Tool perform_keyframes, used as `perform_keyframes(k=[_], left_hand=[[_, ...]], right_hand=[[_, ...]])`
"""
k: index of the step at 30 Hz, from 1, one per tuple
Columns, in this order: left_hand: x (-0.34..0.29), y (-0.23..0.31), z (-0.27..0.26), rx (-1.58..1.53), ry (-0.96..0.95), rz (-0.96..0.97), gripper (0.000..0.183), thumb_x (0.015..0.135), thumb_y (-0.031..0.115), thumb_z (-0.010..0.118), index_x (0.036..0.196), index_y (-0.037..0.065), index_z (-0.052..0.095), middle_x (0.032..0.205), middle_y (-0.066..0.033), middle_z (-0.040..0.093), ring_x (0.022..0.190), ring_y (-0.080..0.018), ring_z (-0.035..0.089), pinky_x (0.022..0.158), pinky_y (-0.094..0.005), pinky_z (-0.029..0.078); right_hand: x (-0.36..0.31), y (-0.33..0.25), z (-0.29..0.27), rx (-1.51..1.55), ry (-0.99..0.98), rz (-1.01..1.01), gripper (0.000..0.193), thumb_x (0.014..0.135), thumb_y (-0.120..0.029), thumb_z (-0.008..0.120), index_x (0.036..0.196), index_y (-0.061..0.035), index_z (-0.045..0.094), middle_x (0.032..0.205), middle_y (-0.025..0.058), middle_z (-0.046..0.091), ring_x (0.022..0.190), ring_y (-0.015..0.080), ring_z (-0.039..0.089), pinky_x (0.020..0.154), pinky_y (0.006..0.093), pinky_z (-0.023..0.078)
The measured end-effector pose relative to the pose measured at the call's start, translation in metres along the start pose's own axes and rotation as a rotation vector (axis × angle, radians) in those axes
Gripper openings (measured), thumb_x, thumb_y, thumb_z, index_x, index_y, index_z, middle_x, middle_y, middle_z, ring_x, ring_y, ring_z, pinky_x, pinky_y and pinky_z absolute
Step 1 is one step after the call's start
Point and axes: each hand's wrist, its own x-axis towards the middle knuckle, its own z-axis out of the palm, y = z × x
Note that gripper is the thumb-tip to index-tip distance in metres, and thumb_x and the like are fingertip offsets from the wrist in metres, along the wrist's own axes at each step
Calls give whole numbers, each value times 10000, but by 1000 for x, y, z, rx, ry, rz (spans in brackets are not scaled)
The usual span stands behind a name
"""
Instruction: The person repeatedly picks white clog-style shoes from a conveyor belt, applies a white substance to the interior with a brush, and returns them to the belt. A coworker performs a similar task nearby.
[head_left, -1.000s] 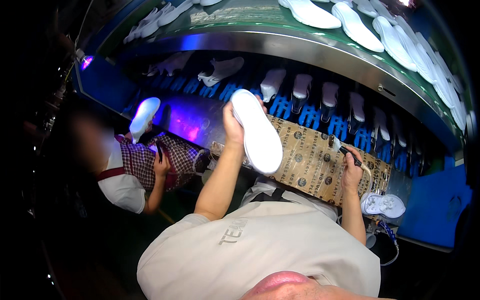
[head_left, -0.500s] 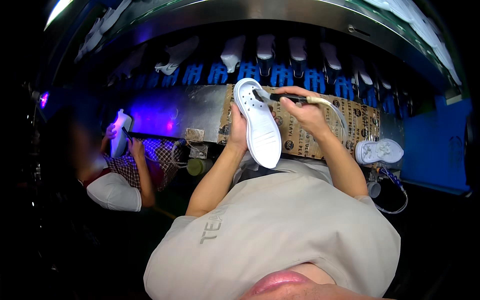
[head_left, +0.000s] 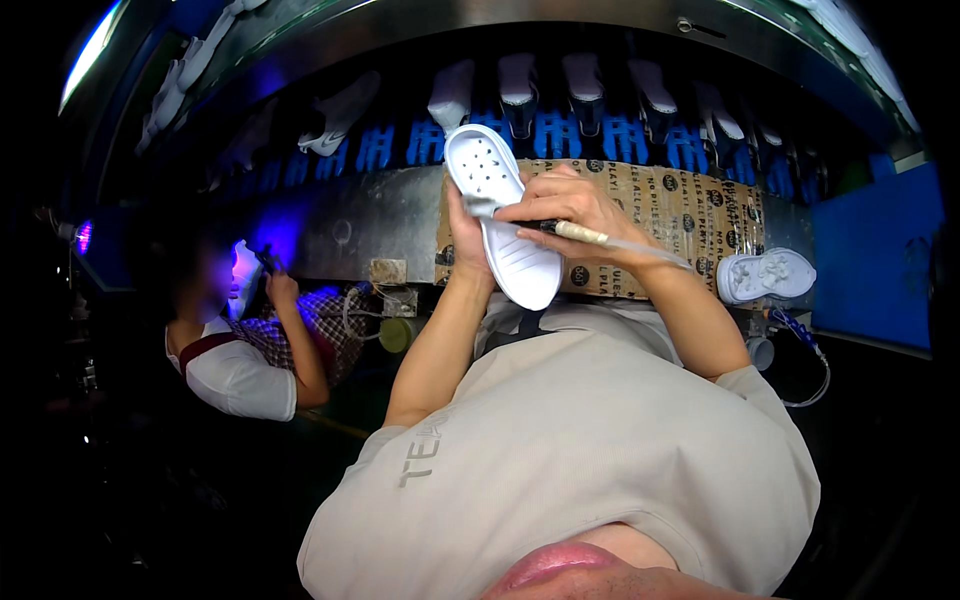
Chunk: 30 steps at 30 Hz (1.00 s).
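A white shoe sole (head_left: 521, 262) with small holes at its far end is held up before my body, tilted a little. My left hand (head_left: 466, 236) grips it by its left edge, fingers partly hidden behind it. In my right hand (head_left: 572, 203) is a brush (head_left: 560, 228) with a dark handle, a pale rear end and a clear tube trailing back over my wrist. The bristles lie across the middle of the sole, blurred. Another white sole (head_left: 768, 276) with pale lumps on top rests at the right end of the bench.
Printed cardboard (head_left: 690, 215) covers part of the metal bench (head_left: 340, 225). Behind it, white shoes (head_left: 518, 85) stand on blue racks (head_left: 557, 135) under a metal ledge. At left a co-worker (head_left: 245, 370) holds a white shoe part. A green cup (head_left: 397, 334) hangs below the bench edge.
The brush has moved from the holed far end down to the middle of the sole. My right hand is turned more over the sole, which has shifted slightly up and left.
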Motion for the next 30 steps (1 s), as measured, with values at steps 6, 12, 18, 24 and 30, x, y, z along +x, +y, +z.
perform_keyframes(k=[6,12,18,24,30], left_hand=[[3,19,29,-43,-33,-11,772,1019,724,191,1297,87,527,1071,-148,613,985,-276,619,871,-419,559],[19,42,28,-135,-165,21,824,995,754,223,1286,49,532,1062,-143,606,911,-270,621,853,-453,556],[32,72,42,-52,-364,11,695,1022,674,300,1320,86,522,1082,-148,592,950,-262,627,901,-446,552],[37,94,59,57,-456,-103,820,1010,724,221,1390,58,512,1099,-171,620,970,-289,645,920,-467,550],[57,101,75,441,-383,-302,825,1043,675,170,1424,28,511,1077,-236,693,915,-319,747,801,-429,643]], right_hand=[[4,-8,0,-106,70,30,273,857,-172,789,1125,-119,784,910,38,730,847,191,642,826,352,439],[5,-35,-10,184,16,143,268,857,-173,791,1125,-159,790,868,35,724,810,187,646,834,368,452],[2,-38,-27,551,-235,58,248,821,-256,835,1036,-133,819,955,38,783,830,177,661,804,353,448],[12,-46,-34,282,-417,68,216,876,-226,799,1085,-173,803,975,33,766,818,189,660,825,346,461],[14,-40,-32,19,-219,58,345,798,-95,830,1129,-182,789,828,5,658,782,173,590,759,353,437]])
